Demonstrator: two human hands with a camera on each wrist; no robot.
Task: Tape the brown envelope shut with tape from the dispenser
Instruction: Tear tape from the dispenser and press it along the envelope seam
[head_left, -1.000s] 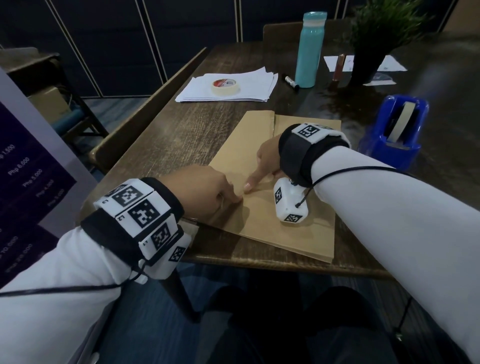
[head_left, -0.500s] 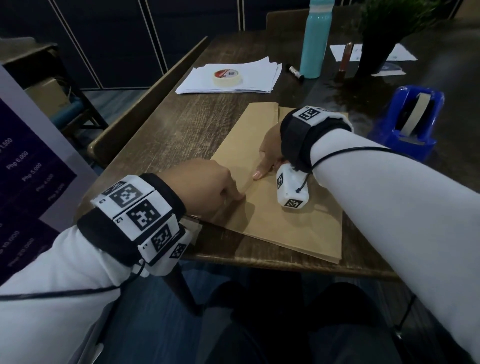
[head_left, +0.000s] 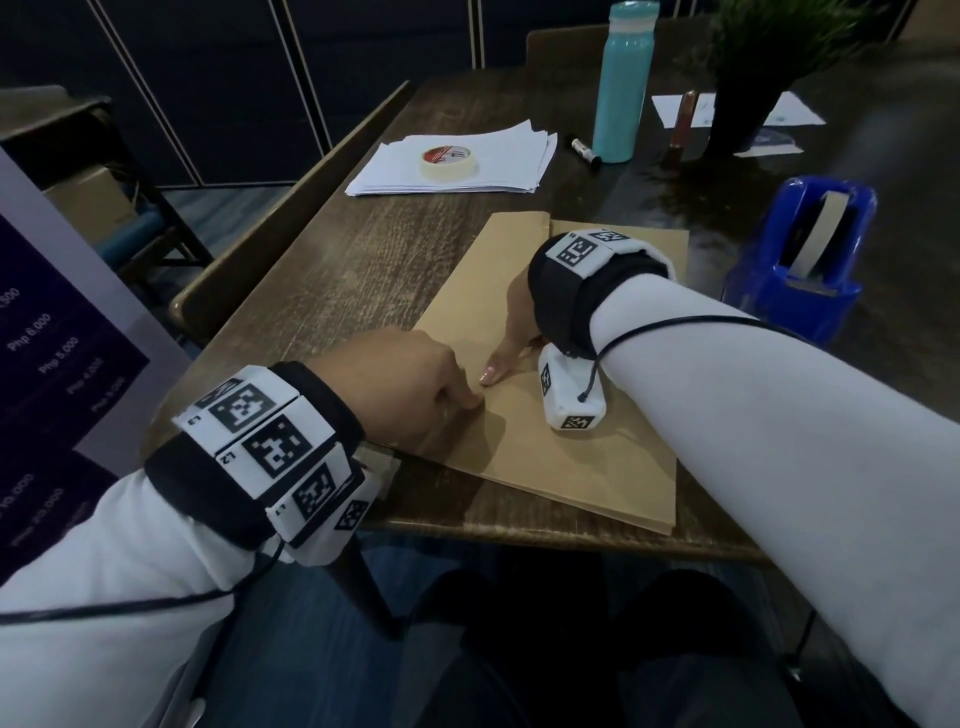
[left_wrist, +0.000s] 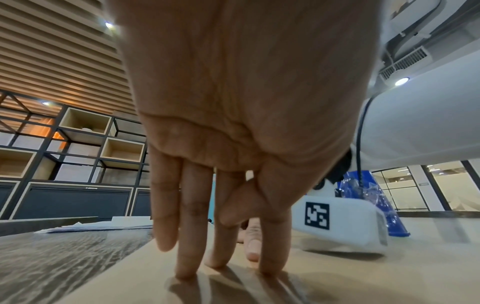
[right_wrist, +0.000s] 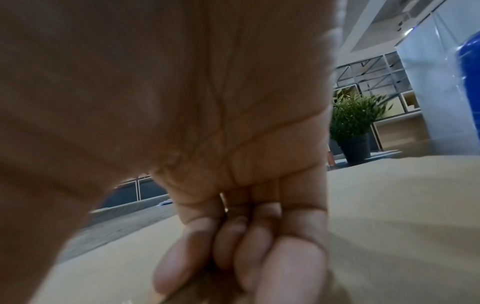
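**Both hands pressing on envelope**

Head: brown envelope (head_left: 566, 415) flat at surface (head_left: 363, 270) centre; blue tape dispenser (head_left: 800, 260) at 2 o'clock.

Left wrist: left hand (left_wrist: 233, 123), fingers (left_wrist: 187, 257) straight, tips down on envelope, gripping nothing.

Right wrist: right hand (right_wrist: 207, 123), fingers (right_wrist: 179, 263) bent, tips pressing envelope; no hold visible.

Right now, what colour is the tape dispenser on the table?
The tape dispenser is bright blue, with a beige strip of tape over its top. The head view shows it best.

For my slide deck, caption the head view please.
Both hands, left hand and right hand, press fingertips onto the brown envelope on the table; blue tape dispenser nearby.
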